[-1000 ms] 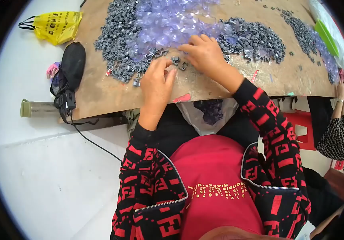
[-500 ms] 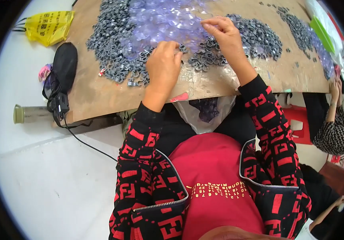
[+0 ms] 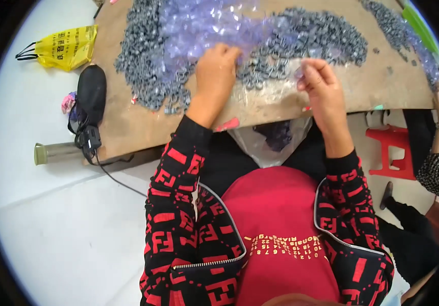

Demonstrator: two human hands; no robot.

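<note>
My right hand (image 3: 322, 86) is raised over the near part of the table, thumb and forefinger pinched on a small clear purplish plastic piece (image 3: 298, 72). My left hand (image 3: 216, 70) is at the near edge of a heap of clear purple plastic pieces (image 3: 191, 28). Its fingers are curled, and the fingertips are partly hidden, so what they hold does not show. Small grey curved clips (image 3: 143, 56) form a heap left of the purple one. Another heap of grey clips (image 3: 326, 38) spreads to the right, with loose clips (image 3: 260, 71) between my hands.
An open plastic bag (image 3: 275, 140) with dark purple contents hangs at the table's near edge (image 3: 168, 135). On the left are a yellow bag (image 3: 71, 48), a black pouch (image 3: 92, 94) and a bottle (image 3: 58, 153). A red stool (image 3: 393, 153) and another person's arm (image 3: 437, 127) are at right.
My right hand has moved back from the purple heap toward me, and a clear piece now shows in its fingers. My left hand has moved slightly right and farther in. The view has shifted a little.
</note>
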